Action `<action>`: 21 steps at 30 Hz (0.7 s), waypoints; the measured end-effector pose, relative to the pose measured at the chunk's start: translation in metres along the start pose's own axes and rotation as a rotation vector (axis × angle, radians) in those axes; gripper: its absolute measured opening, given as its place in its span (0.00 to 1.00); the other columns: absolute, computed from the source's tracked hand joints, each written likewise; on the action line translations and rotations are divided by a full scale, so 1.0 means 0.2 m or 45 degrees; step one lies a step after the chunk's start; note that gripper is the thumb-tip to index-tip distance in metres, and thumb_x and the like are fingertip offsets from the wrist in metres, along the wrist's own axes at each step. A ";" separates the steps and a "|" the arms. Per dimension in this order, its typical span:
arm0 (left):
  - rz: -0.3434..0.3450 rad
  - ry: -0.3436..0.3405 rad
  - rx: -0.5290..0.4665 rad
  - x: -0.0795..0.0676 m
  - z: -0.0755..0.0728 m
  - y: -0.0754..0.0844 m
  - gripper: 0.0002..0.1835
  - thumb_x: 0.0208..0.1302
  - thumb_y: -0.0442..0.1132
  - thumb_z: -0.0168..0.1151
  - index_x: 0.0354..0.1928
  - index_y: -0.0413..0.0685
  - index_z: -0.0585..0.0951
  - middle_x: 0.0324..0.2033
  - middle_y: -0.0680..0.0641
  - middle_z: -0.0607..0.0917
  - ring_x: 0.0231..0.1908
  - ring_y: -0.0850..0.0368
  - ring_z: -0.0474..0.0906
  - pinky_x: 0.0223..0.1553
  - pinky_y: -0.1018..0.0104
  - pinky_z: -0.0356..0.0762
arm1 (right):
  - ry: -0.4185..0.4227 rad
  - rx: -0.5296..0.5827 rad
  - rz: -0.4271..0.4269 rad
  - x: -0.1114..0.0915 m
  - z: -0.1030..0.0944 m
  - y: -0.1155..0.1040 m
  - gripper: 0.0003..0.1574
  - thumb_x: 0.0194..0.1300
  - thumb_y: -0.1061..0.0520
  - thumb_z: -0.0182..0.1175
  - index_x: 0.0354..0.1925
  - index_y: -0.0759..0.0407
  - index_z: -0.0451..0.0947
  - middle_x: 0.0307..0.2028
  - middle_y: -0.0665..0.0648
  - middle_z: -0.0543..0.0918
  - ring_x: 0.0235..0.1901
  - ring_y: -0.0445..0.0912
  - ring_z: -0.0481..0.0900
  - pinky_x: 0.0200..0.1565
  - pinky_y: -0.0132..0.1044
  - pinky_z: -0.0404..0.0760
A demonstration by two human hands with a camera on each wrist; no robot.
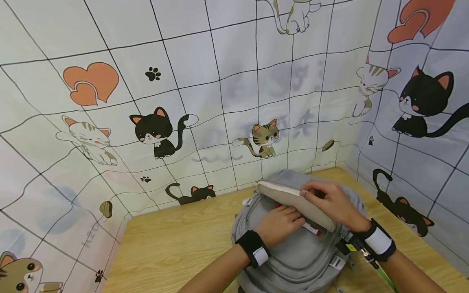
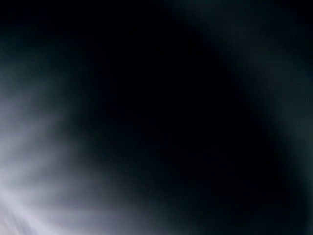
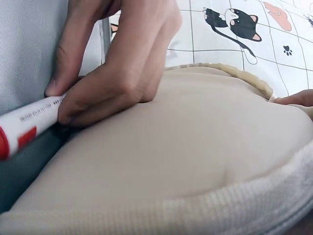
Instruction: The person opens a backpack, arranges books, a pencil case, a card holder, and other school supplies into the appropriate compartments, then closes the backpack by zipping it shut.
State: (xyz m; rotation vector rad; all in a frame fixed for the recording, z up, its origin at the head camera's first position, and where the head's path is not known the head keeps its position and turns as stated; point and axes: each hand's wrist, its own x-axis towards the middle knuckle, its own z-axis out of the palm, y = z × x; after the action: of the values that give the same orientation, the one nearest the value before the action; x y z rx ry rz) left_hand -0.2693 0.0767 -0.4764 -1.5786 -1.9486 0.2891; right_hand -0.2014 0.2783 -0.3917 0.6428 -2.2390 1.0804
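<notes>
A grey backpack [image 1: 289, 252] lies on the table, with its beige-lined flap [image 1: 289, 198] lifted along the far side. My right hand [image 1: 329, 199] pinches the flap's upper edge between thumb and fingers. Under the flap, my left hand [image 1: 280, 226] grips a white marker with red ends [image 1: 311, 228]. The right wrist view shows the marker [image 3: 34, 120] between the left hand's thumb and fingers, close beside the flap's beige lining [image 3: 161, 147]. At that view's right edge, fingertips of the right hand [image 3: 298, 99] touch the flap's trim. The left wrist view is almost wholly dark.
The wooden table [image 1: 176, 248] extends to the left of the backpack. Behind and to both sides hangs a white wall covering [image 1: 205, 97] with a grid and cartoon cats. A green cable [image 1: 386, 278] runs from the right wrist strap [image 1: 375, 240].
</notes>
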 end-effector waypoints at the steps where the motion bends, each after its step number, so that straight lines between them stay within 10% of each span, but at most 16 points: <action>1: -0.015 0.003 0.005 0.00 0.00 0.01 0.11 0.81 0.43 0.58 0.57 0.63 0.84 0.57 0.61 0.84 0.59 0.66 0.78 0.66 0.72 0.73 | 0.003 0.005 0.007 0.00 0.00 0.00 0.16 0.69 0.71 0.66 0.42 0.51 0.88 0.32 0.48 0.88 0.24 0.34 0.78 0.27 0.28 0.76; 11: -0.136 0.015 0.023 -0.05 -0.08 0.16 0.19 0.83 0.51 0.54 0.68 0.57 0.80 0.63 0.52 0.79 0.62 0.58 0.77 0.60 0.67 0.80 | -0.016 0.004 0.018 -0.02 0.01 0.00 0.15 0.70 0.70 0.66 0.42 0.50 0.88 0.34 0.49 0.89 0.27 0.34 0.80 0.29 0.29 0.78; 16: -0.170 -0.183 -0.167 -0.01 -0.12 0.18 0.27 0.86 0.59 0.42 0.72 0.56 0.77 0.73 0.51 0.75 0.74 0.55 0.70 0.74 0.60 0.70 | -0.013 0.010 0.004 -0.03 0.01 -0.02 0.17 0.68 0.71 0.67 0.43 0.49 0.88 0.34 0.49 0.90 0.27 0.34 0.81 0.30 0.28 0.79; 21: -0.298 -0.386 -0.308 0.02 0.03 0.15 0.35 0.86 0.63 0.33 0.83 0.55 0.64 0.82 0.53 0.64 0.84 0.56 0.54 0.82 0.56 0.56 | -0.029 0.024 -0.060 -0.04 0.03 -0.03 0.19 0.66 0.72 0.68 0.42 0.48 0.88 0.32 0.47 0.87 0.26 0.33 0.78 0.29 0.27 0.76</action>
State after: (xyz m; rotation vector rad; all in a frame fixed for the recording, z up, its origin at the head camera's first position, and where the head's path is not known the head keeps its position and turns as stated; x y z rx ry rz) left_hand -0.2483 0.0888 -0.4954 -1.5004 -2.4585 0.2110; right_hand -0.1931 0.2715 -0.3975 0.7155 -2.2242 1.0767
